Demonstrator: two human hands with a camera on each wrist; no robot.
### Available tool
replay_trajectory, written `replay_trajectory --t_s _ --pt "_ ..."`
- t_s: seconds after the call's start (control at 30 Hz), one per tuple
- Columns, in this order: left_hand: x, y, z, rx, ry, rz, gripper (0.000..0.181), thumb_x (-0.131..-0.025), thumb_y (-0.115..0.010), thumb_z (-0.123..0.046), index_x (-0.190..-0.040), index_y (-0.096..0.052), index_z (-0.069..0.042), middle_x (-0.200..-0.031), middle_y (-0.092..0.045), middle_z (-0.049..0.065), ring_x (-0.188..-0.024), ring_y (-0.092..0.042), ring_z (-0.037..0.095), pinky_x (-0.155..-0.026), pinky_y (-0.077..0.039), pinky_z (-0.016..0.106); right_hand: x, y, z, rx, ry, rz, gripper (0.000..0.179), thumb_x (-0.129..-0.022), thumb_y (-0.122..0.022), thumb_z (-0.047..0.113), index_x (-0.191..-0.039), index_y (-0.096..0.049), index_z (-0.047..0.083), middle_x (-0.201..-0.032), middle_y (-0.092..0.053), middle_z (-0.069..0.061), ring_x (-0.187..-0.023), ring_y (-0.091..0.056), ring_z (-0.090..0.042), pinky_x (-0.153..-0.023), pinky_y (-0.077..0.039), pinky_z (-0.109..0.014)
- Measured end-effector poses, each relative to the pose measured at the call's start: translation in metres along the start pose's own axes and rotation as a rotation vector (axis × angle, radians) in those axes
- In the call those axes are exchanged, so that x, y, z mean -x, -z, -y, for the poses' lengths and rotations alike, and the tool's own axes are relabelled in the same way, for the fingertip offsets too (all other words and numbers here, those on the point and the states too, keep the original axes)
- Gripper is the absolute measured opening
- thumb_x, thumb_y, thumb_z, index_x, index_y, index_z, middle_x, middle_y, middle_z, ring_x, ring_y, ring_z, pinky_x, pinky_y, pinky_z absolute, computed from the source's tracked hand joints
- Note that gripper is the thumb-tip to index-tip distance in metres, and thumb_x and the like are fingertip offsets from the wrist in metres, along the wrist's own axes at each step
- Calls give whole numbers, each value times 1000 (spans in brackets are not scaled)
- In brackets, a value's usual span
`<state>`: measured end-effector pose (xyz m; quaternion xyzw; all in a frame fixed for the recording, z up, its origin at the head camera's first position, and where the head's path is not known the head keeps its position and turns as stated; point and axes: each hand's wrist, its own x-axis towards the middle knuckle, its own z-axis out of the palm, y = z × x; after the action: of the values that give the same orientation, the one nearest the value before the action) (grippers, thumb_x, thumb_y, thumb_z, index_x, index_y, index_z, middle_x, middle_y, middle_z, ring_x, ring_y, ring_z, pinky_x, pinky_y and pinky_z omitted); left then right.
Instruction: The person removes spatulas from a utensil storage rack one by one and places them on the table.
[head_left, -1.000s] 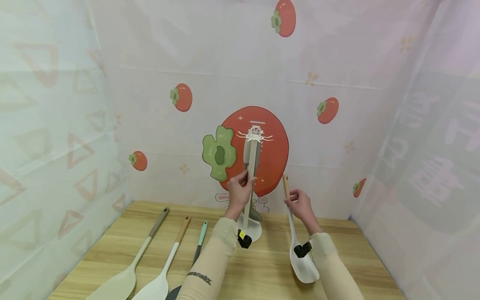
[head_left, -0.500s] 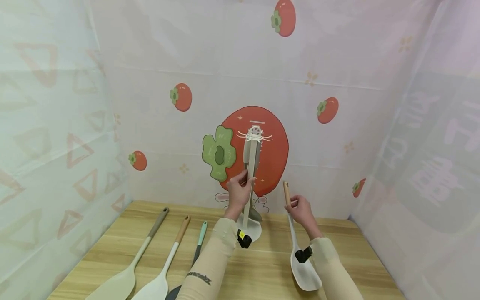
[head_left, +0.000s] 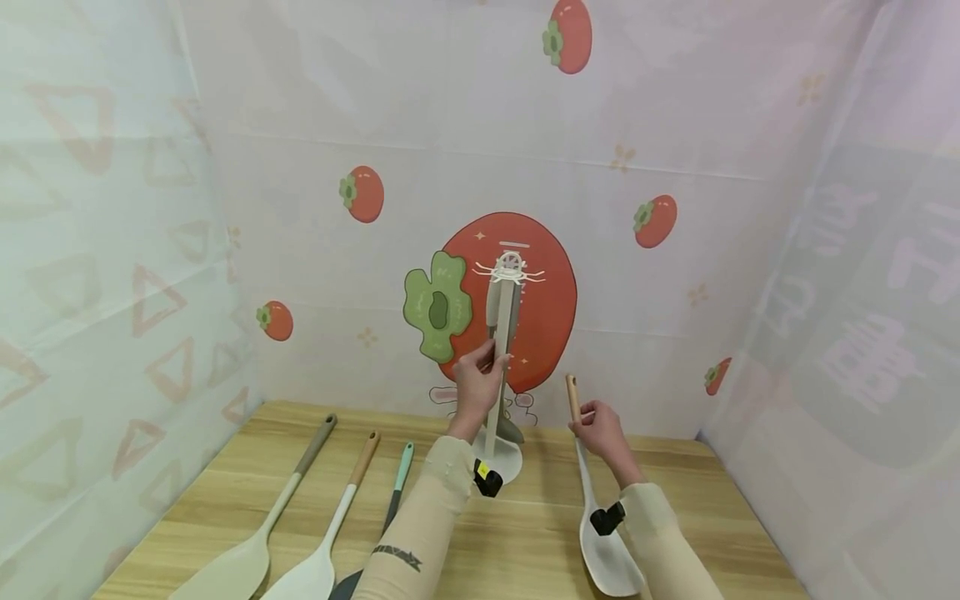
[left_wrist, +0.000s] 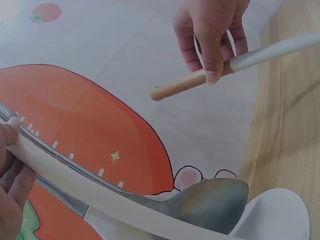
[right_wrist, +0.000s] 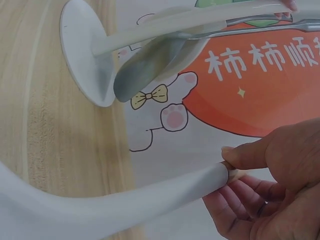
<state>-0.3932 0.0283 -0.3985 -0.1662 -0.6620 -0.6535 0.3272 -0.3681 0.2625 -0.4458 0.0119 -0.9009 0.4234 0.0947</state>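
My left hand [head_left: 477, 390] grips the cream post of a utensil stand [head_left: 504, 321], which has white hooks at its top and a round white base [left_wrist: 282, 215]. A metal spoon [left_wrist: 210, 205] hangs on the stand, its bowl low near that base. Another pale utensil hangs behind it, partly hidden. To the right, my right hand [head_left: 602, 431] pinches a large white spoon [head_left: 609, 560] at the lower end of its wooden handle [left_wrist: 177, 86]. The handle points up, and the bowl is low over the table, nearer to me.
On the table's left side lie a beige turner [head_left: 232, 567] with a grey handle, a white turner [head_left: 311, 571] with a wooden handle, and a dark utensil with a mint handle [head_left: 404, 467], partly behind my left sleeve. A printed backdrop [head_left: 360, 275] rises behind the table.
My right hand has come down and slightly toward me with the white spoon, whose bowl is now closer to me. The left hand has stayed on the post.
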Motion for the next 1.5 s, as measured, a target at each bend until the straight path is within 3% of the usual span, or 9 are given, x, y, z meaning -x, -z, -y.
replay_trajectory --t_s 0.23,0.57,1.03,1.5 --pt "0 0 1 -2 -9 4 35 -91 -74 -1 -125 -71 1 -112 -74 23 -100 -74 36 -82 -61 47 -1 -6 -10 9 -8 3 24 -87 -70 -1 -106 -57 -10 -83 -66 -18 -68 -65 -21 -58 -55 -32" --pt "-2 -1 0 -10 40 20 35 -92 -74 -4 -127 -71 -1 -112 -75 19 -100 -75 30 -83 -62 37 0 -8 -16 55 -33 28 22 -88 -70 0 -104 -58 -10 -85 -67 -19 -71 -67 -24 -60 -57 -34" --pt "-2 0 2 -13 57 22 34 -92 -73 -3 -126 -71 -1 -114 -74 19 -101 -75 30 -85 -61 39 4 -10 -24 77 -75 57 24 -85 -72 -1 -102 -59 -12 -83 -68 -20 -71 -65 -23 -59 -56 -33" --pt "-1 1 1 -3 26 12 35 -92 -74 -3 -126 -70 2 -113 -74 22 -101 -74 34 -83 -62 41 7 -15 -33 103 -98 62 25 -81 -72 -2 -99 -59 -15 -80 -64 -18 -64 -60 -19 -54 -54 -27"
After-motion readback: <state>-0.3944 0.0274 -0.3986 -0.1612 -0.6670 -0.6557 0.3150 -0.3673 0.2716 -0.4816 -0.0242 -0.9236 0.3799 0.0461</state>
